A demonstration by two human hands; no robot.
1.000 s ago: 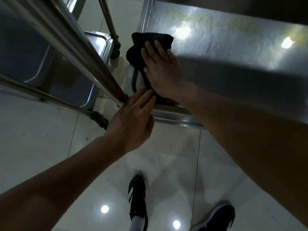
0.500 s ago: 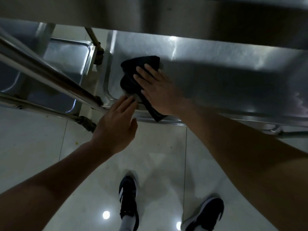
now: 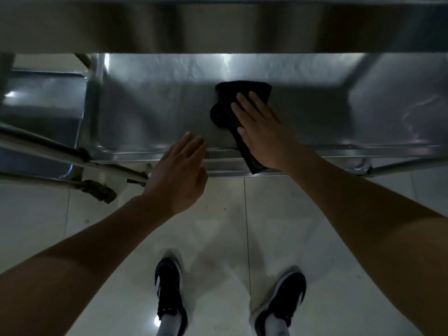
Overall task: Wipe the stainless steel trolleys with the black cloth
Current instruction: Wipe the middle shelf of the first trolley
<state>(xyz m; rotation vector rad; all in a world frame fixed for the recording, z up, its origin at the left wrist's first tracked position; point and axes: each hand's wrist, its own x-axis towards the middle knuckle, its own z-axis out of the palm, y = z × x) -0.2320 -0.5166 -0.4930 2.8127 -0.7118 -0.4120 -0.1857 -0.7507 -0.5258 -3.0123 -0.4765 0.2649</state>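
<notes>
The right hand (image 3: 260, 128) lies flat, fingers straight and spread, pressing the black cloth (image 3: 238, 105) onto the lower shelf (image 3: 157, 110) of the stainless steel trolley, somewhere near the middle of its front half; a tail of the cloth hangs out over the shelf's front rim. The left hand (image 3: 180, 173) hovers with fingers straight and holding nothing, fingertips at the front rim just to the left of the cloth, though I cannot tell whether it actually touches the steel. My worry is that hanging tail: a firm sweep could drag it off the rim or let the cloth bunch and slip out from under the palm, leaving streaks. The upper shelf (image 3: 218, 25) sits low over the work and may knock the wrist on a deep reach. To the left a second trolley (image 3: 43, 105) stands close, its rails and castor (image 3: 99, 191) crowding that corner. Both shoes (image 3: 169, 292) are planted on glossy tiles (image 3: 315, 214), which look slippery.
</notes>
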